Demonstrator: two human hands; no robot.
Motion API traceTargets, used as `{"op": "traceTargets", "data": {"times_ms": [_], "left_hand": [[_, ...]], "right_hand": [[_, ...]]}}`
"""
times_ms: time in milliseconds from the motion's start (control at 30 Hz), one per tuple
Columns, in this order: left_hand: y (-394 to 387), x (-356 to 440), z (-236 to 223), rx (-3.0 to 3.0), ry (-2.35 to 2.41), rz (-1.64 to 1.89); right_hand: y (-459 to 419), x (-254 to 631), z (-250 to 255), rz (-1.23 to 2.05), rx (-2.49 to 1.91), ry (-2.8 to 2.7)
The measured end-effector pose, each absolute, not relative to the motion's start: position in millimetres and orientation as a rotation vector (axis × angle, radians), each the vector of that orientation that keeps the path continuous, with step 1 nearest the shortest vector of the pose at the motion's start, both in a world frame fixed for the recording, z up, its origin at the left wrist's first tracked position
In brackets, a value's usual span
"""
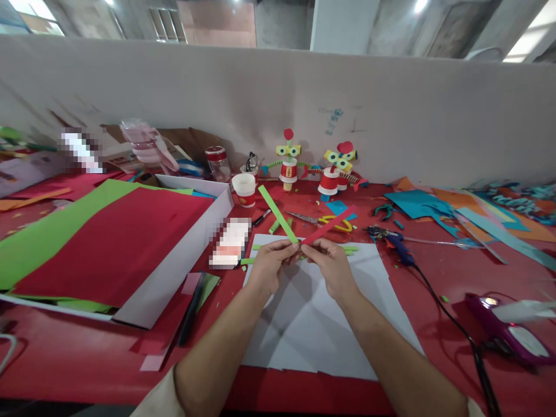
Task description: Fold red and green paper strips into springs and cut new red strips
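Note:
Above a white sheet (321, 324), my left hand (271, 263) pinches the lower end of a green paper strip (278, 214). My right hand (328, 263) pinches a red paper strip (330, 225). The two strips meet between my fingertips and spread upward in a V. Whether their ends are joined is hidden by my fingers. More green strips (351, 250) lie on the sheet behind my hands. Just beyond are scissors with yellow handles (336, 223) and a folded green paper spring (274, 225).
A box (174, 284) of green and red paper stands left, a pixelated phone-like object (230, 243) beside it. Paper cups (244, 190) and paper-cup figures (288, 171) stand at the back. To the right are a glue gun (397, 246) with its cord, pliers (383, 211) and a purple device (508, 330).

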State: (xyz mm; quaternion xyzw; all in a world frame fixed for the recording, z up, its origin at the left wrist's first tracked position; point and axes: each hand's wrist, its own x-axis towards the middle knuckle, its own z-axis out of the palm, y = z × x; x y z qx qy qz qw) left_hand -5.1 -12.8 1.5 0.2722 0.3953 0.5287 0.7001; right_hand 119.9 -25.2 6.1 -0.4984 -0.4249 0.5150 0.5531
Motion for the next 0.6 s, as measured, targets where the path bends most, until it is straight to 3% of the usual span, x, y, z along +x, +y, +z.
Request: {"op": "traceTargets", "data": {"times_ms": [233, 600], "left_hand": [[-11.0, -7.1, 3.6, 0.526, 0.866, 1.186], [-11.4, -5.2, -3.4, 0.648, 0.909, 1.207]], "right_hand": [[-25.6, 121.8, 12.9, 1.423, -1.085, -0.838], [-22.9, 120.5, 3.7, 1.172, -1.177, -1.019]]}}
